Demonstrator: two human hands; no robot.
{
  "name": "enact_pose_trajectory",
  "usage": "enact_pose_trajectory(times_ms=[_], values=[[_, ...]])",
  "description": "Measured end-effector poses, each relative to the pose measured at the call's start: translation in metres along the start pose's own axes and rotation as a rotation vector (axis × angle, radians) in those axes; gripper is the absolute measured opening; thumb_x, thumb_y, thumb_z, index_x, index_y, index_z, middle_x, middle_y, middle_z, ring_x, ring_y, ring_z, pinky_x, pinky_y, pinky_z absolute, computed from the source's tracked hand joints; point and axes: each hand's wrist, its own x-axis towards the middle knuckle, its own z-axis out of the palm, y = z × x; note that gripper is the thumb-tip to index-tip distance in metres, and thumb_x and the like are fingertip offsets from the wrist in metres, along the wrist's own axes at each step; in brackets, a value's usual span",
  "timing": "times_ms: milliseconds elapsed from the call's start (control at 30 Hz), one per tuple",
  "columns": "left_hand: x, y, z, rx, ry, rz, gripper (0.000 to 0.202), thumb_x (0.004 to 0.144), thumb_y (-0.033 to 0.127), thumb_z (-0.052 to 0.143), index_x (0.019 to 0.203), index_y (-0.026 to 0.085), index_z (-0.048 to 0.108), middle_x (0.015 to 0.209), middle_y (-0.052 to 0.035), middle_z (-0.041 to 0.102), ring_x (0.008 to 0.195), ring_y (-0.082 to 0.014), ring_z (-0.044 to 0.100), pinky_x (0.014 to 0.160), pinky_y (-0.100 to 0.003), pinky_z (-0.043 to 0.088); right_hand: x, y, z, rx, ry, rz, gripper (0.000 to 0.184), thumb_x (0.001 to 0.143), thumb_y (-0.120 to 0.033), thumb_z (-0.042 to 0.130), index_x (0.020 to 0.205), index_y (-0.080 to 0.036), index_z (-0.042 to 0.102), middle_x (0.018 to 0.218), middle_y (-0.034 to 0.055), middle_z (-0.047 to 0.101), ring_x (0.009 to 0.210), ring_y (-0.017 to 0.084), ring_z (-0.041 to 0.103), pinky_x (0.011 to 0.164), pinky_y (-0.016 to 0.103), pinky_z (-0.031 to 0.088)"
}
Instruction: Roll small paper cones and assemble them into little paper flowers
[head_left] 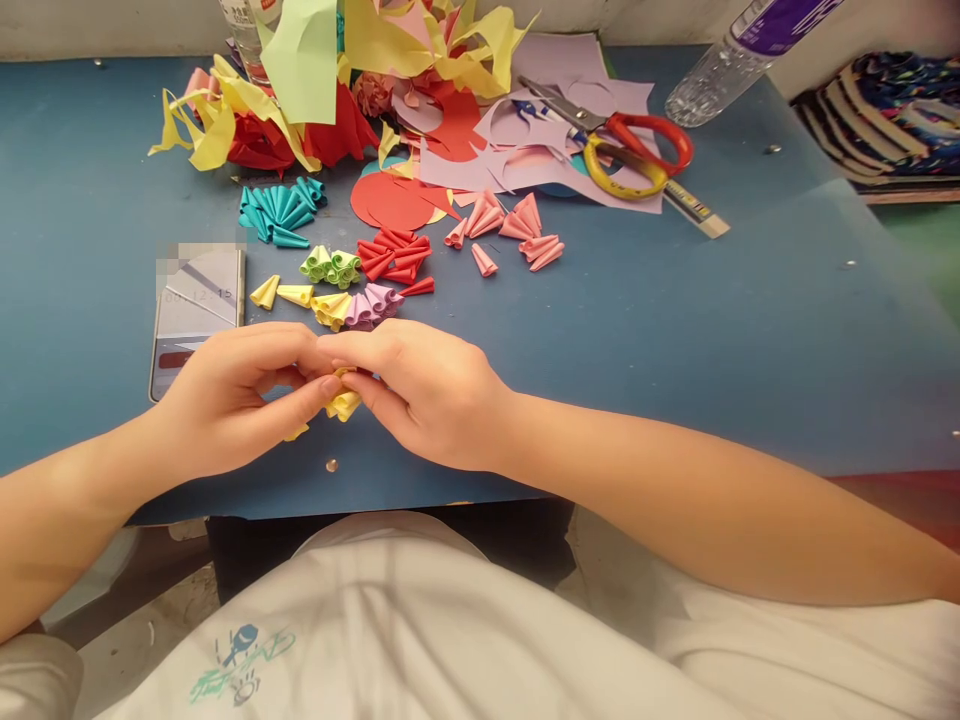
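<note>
Close to the person's body, at the near edge of the blue worktop (675, 330), the two hands meet fingertip to fingertip. The left hand (236, 400) is curled nearly closed. Its thumb stretches to the right and presses against a small yellow paper piece (343, 404), and its fingers bend over the top. The right hand (424, 395) is also closed in a pinch, with its fingers folded down over the same piece from the other side. The paper is held between both hands just above the worktop. Only its lower part shows: bright yellow, rolled or folded, with a curled end peeping out under the fingers. Its shape inside the grip cannot be told. A second yellow scrap (296, 432) sticks out beneath the left hand.

Just beyond the hands lie groups of small rolled paper cones. The yellow cones (296, 295) and purple cones (371, 303) are nearest, then the green cones (330, 265) and red cones (394, 255). The pink cones (502, 225) lie to the right and the teal cones (281, 210) to the left. A phone (196, 315) lies flat just beyond the left hand.

Farther back are a red paper circle (390, 200) and lilac cut sheets (540, 150). On the sheets rest scissors (622, 145) with red and yellow handles, touching a ruler (694, 207). At the far edge are a heap of yellow and red scraps (247, 120) and, towards the right corner, a clear plastic bottle (720, 65).
</note>
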Motion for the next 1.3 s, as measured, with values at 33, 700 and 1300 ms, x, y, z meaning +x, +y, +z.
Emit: enact_pose_trajectory(times_ms=[33, 700, 1300], values=[[0.000, -0.001, 0.000, 0.033, 0.002, 0.023, 0.018, 0.112, 0.043, 0.099, 0.098, 0.032, 0.096, 0.091, -0.0026, 0.087, 0.083, -0.0225, 0.075, 0.078, -0.034, 0.064, -0.001, 0.000, 0.000, 0.012, -0.004, 0.008, 0.033, 0.123, 0.010, 0.062, 0.148, -0.006, 0.077, 0.127, 0.0095, 0.094, 0.108, 0.016, 0.088, 0.109, 0.027, 0.077], [0.004, -0.009, 0.002, 0.391, 0.081, 0.469, 0.013, 0.104, 0.015, 0.078, 0.099, 0.027, 0.075, 0.074, 0.0076, 0.074, 0.061, -0.0092, 0.066, 0.053, -0.026, 0.047, -0.002, 0.001, -0.009, 0.006, -0.139, 0.043, 0.023, 0.121, 0.007, 0.071, 0.137, -0.008, 0.078, 0.114, 0.0058, 0.093, 0.099, 0.018, 0.089, 0.096, 0.031, 0.076], [-0.004, -0.008, 0.006, 0.371, 0.092, 0.398, 0.009, 0.111, 0.021, 0.081, 0.106, 0.028, 0.083, 0.080, 0.0047, 0.082, 0.062, -0.0141, 0.072, 0.058, -0.031, 0.052, 0.000, -0.001, -0.017, 0.108, -0.204, 0.137, 0.028, 0.127, -0.003, 0.068, 0.149, -0.018, 0.077, 0.135, 0.0079, 0.100, 0.120, 0.019, 0.098, 0.114, 0.028, 0.076]])
